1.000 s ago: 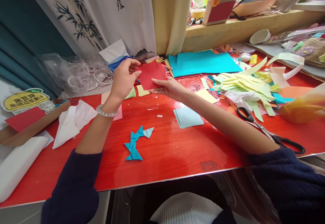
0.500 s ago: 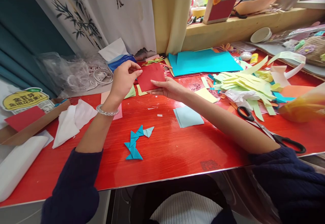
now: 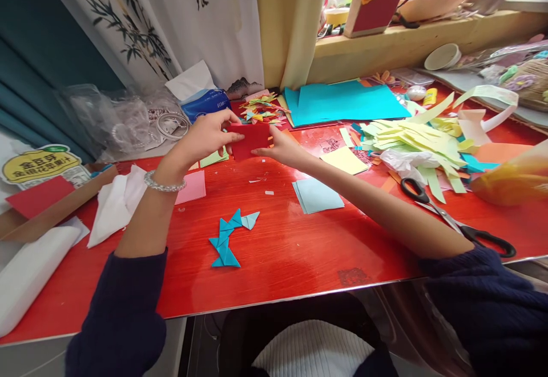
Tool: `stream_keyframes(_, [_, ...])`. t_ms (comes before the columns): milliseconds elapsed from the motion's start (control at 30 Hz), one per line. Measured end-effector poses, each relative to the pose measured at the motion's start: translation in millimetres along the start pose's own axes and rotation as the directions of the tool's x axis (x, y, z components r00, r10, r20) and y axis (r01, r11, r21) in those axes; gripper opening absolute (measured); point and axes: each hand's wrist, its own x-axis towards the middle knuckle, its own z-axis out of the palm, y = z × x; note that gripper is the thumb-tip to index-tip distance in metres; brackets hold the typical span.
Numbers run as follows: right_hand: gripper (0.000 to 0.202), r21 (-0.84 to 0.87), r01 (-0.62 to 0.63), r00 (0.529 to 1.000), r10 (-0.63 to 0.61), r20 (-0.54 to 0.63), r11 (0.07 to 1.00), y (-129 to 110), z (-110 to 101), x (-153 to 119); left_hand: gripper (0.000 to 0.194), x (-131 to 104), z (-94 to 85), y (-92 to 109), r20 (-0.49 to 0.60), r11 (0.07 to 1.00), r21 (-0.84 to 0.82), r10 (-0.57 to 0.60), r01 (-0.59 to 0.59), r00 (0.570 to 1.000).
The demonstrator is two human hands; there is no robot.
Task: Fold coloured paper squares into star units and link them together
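We saw the red paper [image 3: 252, 142] held up between two hands, beyond the blue folded chain [image 3: 223, 243] that lay on the red tabletop [image 3: 274, 274]. The left hand [image 3: 201, 137], beyond the chain and toward its left, gripped the paper's left side: the thumb lay over the near face, with the forefinger bent narrowly above it near the upper corner. The right hand [image 3: 286, 149], beyond the chain and to its right, gripped the opposite side, one digit along the lower near face and another at the upper corner. We could not tell how the fingers behind the paper sat. Pale blue sheets [image 3: 319, 195] lay right of the chain, pink paper [image 3: 191, 187] lay beyond it to the left, and scissors [image 3: 445, 216] rested well to its right.
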Motion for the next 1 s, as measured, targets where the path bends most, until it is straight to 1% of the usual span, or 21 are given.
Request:
stream_keyframes(67, [0.032, -0.190, -0.048, 0.999, 0.048, -0.004, 0.981, 6, 1, 1, 0.024, -1, -0.9, -1, 0.148, 0.999, 0.001, -0.043, 0.043, 0.988])
stream_keyframes(100, [0.029, -0.269, -0.054, 0.998, 0.060, 0.015, 0.962, 9, 2, 1, 0.026, -1, -0.6, -2, 0.212, 0.997, 0.037, -0.067, 0.061, 0.975])
stream_keyframes(167, [0.031, -0.356, -0.044, 0.997, 0.066, 0.048, 0.933, 12, 4, 0, 0.032, -1, 0.6, -3, 0.297, 0.985, 0.150, -0.124, 0.082, 0.947])
stream_keyframes(200, [0.036, -0.369, -0.041, 0.996, 0.067, 0.056, 0.928, 12, 5, -1, 0.036, -1, 1.3, -3, 0.317, 0.976, 0.202, -0.147, 0.085, 0.937])
stream_keyframes(267, [0.042, -0.363, -0.039, 0.995, 0.068, 0.068, 0.931, 11, 7, -3, 0.040, -1, 2.2, -4, 0.332, 0.965, 0.249, -0.164, 0.082, 0.929])
stream_keyframes(333, [0.038, -0.342, -0.022, 0.995, 0.054, 0.084, 0.939, 8, 8, -3, 0.037, -1, 2.5, -4, 0.329, 0.969, 0.238, -0.141, 0.062, 0.934])
stream_keyframes(400, [0.033, -0.330, 0.002, 0.997, 0.022, 0.069, 0.944, 6, 9, -3, 0.031, -1, 2.4, -1, 0.317, 0.971, 0.239, -0.110, 0.033, 0.942])
stream_keyframes(467, [0.031, -0.332, 0.023, 0.999, -0.009, 0.046, 0.943, 5, 8, -3, 0.028, -2, 2.6, 2, 0.299, 0.954, 0.300, -0.105, 0.011, 0.948])
stream_keyframes(567, [0.035, -0.355, 0.038, 0.997, -0.010, 0.078, 0.934, 7, 7, -1, 0.033, -2, 3.9, 4, 0.312, 0.909, 0.418, -0.137, -0.006, 0.940])
stream_keyframes(667, [0.034, -0.398, 0.056, 0.992, -0.008, 0.122, 0.915, 8, 6, 0, 0.035, -2, 5.1, 4, 0.353, 0.887, 0.461, -0.145, -0.037, 0.924])
stream_keyframes(767, [0.030, -0.454, 0.099, 0.991, -0.045, 0.127, 0.885, 4, 5, -1, 0.032, -1, 5.7, 1, 0.330, 0.867, 0.497, -0.137, -0.048, 0.934])
stream_keyframes(833, [0.029, -0.498, 0.080, 0.990, -0.009, 0.143, 0.864, 1, 4, -2, 0.031, 0, 6.6, -1, 0.320, 0.833, 0.550, -0.142, -0.061, 0.937])
stream_keyframes(933, [0.027, -0.536, 0.016, 0.982, 0.089, 0.169, 0.844, 1, 5, -4, 0.026, 1, 10.0, -1, 0.369, 0.788, 0.607, -0.171, -0.098, 0.914])
stream_keyframes(1000, [0.027, -0.536, 0.003, 0.979, 0.107, 0.174, 0.844, 3, 7, -5, 0.024, 1, 12.8, 0, 0.379, 0.777, 0.619, -0.168, -0.115, 0.910])
